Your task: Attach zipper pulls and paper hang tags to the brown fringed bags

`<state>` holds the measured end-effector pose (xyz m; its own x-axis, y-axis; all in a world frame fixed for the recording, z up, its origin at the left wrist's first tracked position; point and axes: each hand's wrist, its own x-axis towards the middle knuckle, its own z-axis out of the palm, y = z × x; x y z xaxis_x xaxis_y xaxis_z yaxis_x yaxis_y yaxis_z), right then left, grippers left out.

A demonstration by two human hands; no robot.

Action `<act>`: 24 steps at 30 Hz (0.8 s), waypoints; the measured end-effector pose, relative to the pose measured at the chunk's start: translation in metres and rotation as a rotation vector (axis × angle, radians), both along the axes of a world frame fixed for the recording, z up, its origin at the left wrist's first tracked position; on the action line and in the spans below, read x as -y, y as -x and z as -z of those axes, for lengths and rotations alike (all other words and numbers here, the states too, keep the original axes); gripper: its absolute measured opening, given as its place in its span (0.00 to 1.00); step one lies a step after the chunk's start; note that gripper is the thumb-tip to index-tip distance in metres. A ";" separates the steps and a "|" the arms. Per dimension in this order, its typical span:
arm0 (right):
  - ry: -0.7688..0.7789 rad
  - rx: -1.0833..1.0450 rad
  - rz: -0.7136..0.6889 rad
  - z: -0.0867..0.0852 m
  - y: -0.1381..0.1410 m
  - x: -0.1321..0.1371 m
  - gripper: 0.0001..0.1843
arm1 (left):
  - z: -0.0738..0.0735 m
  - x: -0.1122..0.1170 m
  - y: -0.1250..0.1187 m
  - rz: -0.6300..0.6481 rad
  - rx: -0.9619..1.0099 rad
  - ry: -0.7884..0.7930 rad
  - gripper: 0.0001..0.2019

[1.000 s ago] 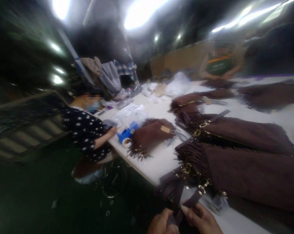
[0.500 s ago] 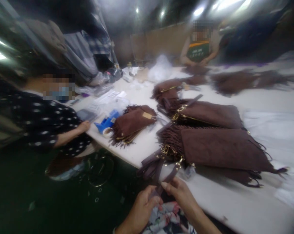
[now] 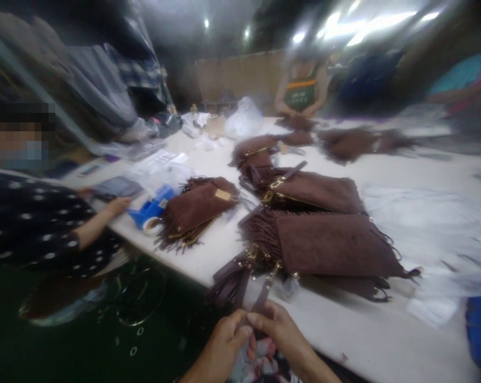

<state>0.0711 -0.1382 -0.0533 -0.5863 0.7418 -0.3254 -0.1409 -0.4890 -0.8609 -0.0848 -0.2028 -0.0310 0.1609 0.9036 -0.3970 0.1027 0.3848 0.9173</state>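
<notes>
At the table's near edge, my left hand and my right hand are close together. Both are closed on a brown strap, whose held part is mostly hidden by my fingers. The strap runs up to a gold clasp beside a brown fringed bag, which lies flat on top of another. To the left of the clasp, several more brown straps hang over the edge. A small clear plastic packet lies just beyond my right hand.
A second bag stack lies behind, and a tagged fringed bag to the left, beside a blue tape dispenser. White plastic sheets cover the right side. One co-worker in polka dots sits left; another wears a green apron.
The view has swung right, so the bags and table appear farther left and a blue thing shows at the right edge. My hands stay on the strap, drawn closer together.
</notes>
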 end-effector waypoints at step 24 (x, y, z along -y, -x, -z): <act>0.118 0.085 0.503 0.017 -0.010 -0.024 0.22 | 0.010 -0.037 -0.016 -0.091 0.065 0.017 0.28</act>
<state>0.0810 -0.1143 -0.0706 -0.1349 0.8804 -0.4546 -0.3154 -0.4731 -0.8226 -0.0685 -0.1662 -0.0415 0.1046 0.9089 -0.4037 0.0070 0.4052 0.9142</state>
